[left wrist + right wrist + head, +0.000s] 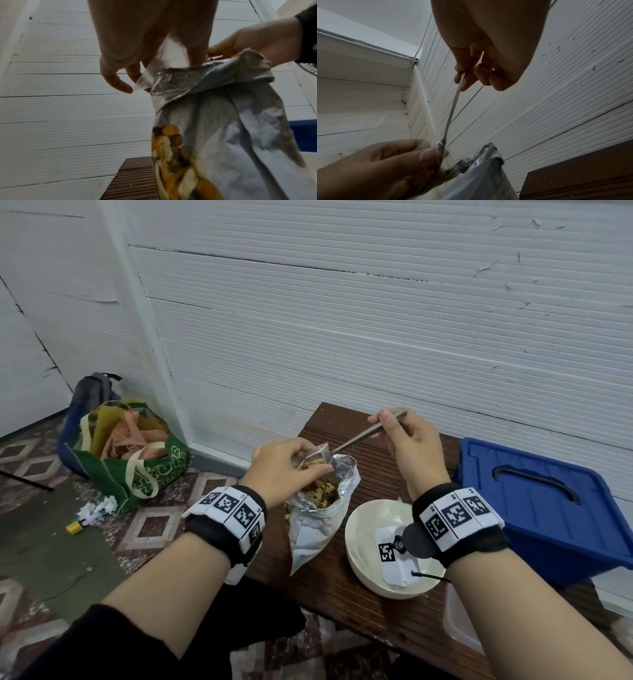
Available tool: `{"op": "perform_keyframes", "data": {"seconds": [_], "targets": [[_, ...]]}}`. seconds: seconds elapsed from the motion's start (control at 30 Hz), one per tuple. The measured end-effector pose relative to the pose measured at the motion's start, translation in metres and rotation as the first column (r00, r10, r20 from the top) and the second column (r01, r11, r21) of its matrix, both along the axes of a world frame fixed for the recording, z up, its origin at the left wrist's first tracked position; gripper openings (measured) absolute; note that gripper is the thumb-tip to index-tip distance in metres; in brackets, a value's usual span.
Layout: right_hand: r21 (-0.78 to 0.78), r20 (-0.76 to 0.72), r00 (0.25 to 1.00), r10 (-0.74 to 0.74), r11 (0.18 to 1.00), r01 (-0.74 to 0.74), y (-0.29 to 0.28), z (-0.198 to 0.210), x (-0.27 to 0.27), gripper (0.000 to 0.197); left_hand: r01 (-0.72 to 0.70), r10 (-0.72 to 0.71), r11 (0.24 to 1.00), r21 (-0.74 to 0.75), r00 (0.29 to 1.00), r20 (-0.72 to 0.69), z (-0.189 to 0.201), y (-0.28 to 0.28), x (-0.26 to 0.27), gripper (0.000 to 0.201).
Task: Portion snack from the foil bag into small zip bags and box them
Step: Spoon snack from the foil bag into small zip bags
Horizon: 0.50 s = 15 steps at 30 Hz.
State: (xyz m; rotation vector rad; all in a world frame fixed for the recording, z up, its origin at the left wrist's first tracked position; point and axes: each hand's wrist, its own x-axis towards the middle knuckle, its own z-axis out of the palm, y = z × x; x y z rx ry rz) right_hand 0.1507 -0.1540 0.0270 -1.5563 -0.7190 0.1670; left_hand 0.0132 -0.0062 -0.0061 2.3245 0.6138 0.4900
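Portioning is under way and, by my reading, far from finished: the foil bag (317, 518) is well stocked with mixed snack pieces, and the blue box (544, 508) to the right has its lid shut, so boxing is yet to come. No filled zip bags show anywhere in the views.

The left hand (281, 470) pinches the mouth of a small clear zip bag (317, 455) right above the foil bag's torn opening, thumb and fingers curled on the thin film. The right hand (409, 443) has its grip closed on the handle of a slim metal spoon (356, 440), whose bowl end dips into the zip bag; whether it is loaded I cannot tell.

The foil bag is crinkled, silvery inside, pale and matte outside, leaning on the dark ribbed wooden surface (346, 587). Beside it sits a smooth round white bowl (359, 539)
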Motion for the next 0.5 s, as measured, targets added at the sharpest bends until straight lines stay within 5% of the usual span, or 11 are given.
{"op": "perform_keyframes", "data": {"seconds": [0.27,0.4,0.5], "targets": [[0.162,-0.016,0.984,-0.177,0.971,0.178,-0.008,0.005,0.012,0.025,-0.041,0.048,0.993,-0.11,0.997,0.061,0.0,0.001,-0.009,0.025],[0.091,-0.022,0.962,-0.274,0.957,0.275,-0.005,-0.005,0.016,0.034,-0.039,0.047,0.992,-0.121,0.997,0.06,-0.002,0.004,-0.011,0.03],[-0.01,0.065,0.977,-0.201,0.979,0.202,-0.002,-0.008,0.007,0.027,-0.039,0.047,0.99,-0.139,0.997,0.055,0.0,0.002,-0.012,0.03]]}}
